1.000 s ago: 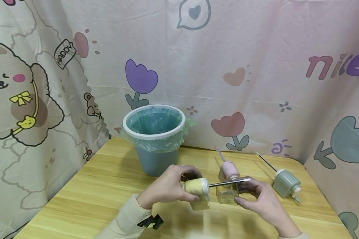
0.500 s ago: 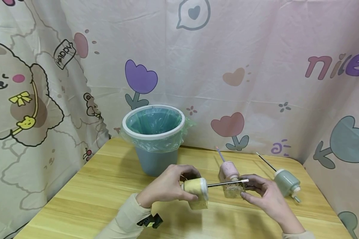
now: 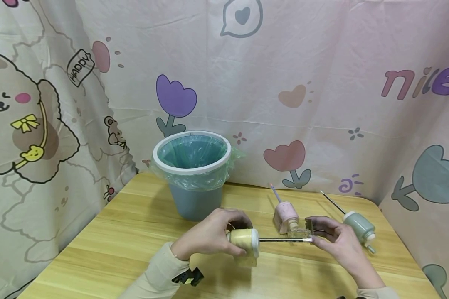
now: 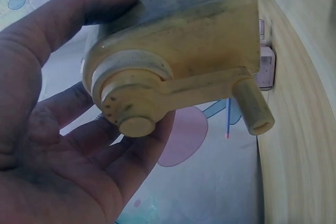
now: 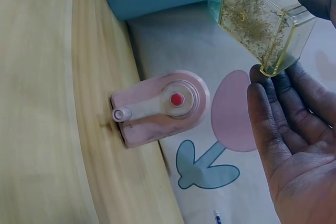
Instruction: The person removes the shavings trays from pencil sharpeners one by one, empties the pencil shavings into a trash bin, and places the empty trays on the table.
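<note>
My left hand [image 3: 209, 234] grips a yellow crank pencil sharpener [image 3: 242, 240] above the table, and a dark pencil [image 3: 278, 240] sticks out of it to the right. In the left wrist view the sharpener's crank handle [image 4: 202, 90] faces the palm, with the thumb on top of the body. My right hand [image 3: 334, 238] pinches a clear shavings drawer [image 5: 257, 19] between thumb and fingertips, apart from the sharpener. Shavings cover one side of the drawer. Fingertips on both hands are darkened with smudges. In the head view the pencil's tip end overlaps the right thumb.
A pink crank sharpener [image 3: 286, 214] with a purple pencil lies behind the drawer. To its right is a grey-green sharpener [image 3: 359, 227] with a dark pencil. A blue-grey bin [image 3: 196, 201] with a green liner stands at the back left. Printed cloth [image 3: 239, 95] hangs behind the table.
The right hand has moved the drawer right and away from the yellow sharpener, tilting it. The left hand has tipped the sharpener slightly, so the pencil now lies nearly level.
</note>
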{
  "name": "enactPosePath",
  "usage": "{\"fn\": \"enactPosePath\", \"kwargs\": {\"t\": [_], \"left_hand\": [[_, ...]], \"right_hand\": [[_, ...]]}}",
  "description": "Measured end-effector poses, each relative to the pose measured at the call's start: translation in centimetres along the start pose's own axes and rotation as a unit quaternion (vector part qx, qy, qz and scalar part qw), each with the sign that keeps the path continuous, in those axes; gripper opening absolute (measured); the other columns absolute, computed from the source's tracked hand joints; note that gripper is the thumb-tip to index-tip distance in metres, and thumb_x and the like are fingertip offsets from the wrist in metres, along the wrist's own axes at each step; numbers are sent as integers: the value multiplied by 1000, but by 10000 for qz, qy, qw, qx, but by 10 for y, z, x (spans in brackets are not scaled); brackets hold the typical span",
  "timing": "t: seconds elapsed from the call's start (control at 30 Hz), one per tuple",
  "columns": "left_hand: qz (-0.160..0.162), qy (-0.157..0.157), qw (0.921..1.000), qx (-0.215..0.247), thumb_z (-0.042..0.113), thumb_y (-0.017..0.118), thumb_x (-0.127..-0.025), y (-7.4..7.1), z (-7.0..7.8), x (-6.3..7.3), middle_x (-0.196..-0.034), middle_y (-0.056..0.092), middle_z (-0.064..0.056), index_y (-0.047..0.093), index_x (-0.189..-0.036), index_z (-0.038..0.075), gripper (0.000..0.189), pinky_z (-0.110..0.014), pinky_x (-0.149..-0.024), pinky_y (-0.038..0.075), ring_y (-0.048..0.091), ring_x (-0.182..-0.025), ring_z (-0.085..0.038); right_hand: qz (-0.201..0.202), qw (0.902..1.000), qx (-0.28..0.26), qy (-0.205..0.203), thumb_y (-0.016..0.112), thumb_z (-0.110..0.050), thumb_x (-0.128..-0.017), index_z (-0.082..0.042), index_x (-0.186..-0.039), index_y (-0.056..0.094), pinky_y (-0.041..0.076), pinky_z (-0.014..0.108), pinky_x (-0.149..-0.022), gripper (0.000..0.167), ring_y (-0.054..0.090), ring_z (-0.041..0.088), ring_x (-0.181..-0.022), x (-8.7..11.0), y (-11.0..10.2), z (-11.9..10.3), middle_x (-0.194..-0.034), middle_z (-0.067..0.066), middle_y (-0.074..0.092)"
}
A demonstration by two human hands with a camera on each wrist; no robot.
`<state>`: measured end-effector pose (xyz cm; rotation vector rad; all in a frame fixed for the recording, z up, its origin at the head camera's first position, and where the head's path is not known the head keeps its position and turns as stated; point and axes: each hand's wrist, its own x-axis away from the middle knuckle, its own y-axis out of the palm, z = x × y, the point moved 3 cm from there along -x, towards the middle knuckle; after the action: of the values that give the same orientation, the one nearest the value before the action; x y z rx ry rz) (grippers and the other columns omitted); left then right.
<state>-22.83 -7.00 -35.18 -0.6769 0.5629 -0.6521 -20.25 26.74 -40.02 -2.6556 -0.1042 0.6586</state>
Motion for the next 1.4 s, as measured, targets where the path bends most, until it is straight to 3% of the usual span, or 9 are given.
{"fn": "enactPosePath", "kwargs": {"t": [0.57, 0.87, 1.1, 1.4], "left_hand": [[-423, 332, 9947, -875, 11, 95, -70, 14, -1, -3, -99, 73, 9, 73, -111, 15, 46, -15, -79, 53, 58, -86, 5], [-665, 197, 9916, -1094, 12, 96, -69, 25, -8, -5, -102, 73, 8, 73, -110, 14, 47, -10, -81, 50, 57, -87, 5], [-936, 306, 9873, -1246, 14, 98, -69, 35, -11, -6, -98, 70, 12, 73, -108, 15, 46, -7, -79, 48, 55, -86, 7], [-935, 61, 9877, -1254, 13, 98, -69, 38, -12, -6, -98, 69, 13, 72, -109, 15, 47, -8, -80, 49, 56, -86, 6]], "right_hand": [[68, 9994, -95, 317, 75, 9, -92, 13, -130, 65, 61, 15, -85, 40, 73, 0, -101, 0, -5, 6, -112, -17, 77], [31, 9993, -127, 344, 75, 8, -93, 14, -131, 64, 61, 15, -85, 40, 73, 0, -101, 0, -5, 5, -113, -18, 76], [8, 9995, -109, 302, 75, 9, -93, 14, -131, 64, 61, 15, -85, 40, 73, 0, -101, 0, -5, 5, -113, -19, 76], [2, 9996, -186, 231, 74, 10, -92, 15, -130, 63, 61, 15, -86, 39, 74, 0, -101, 0, -4, 5, -113, -18, 76]]}}
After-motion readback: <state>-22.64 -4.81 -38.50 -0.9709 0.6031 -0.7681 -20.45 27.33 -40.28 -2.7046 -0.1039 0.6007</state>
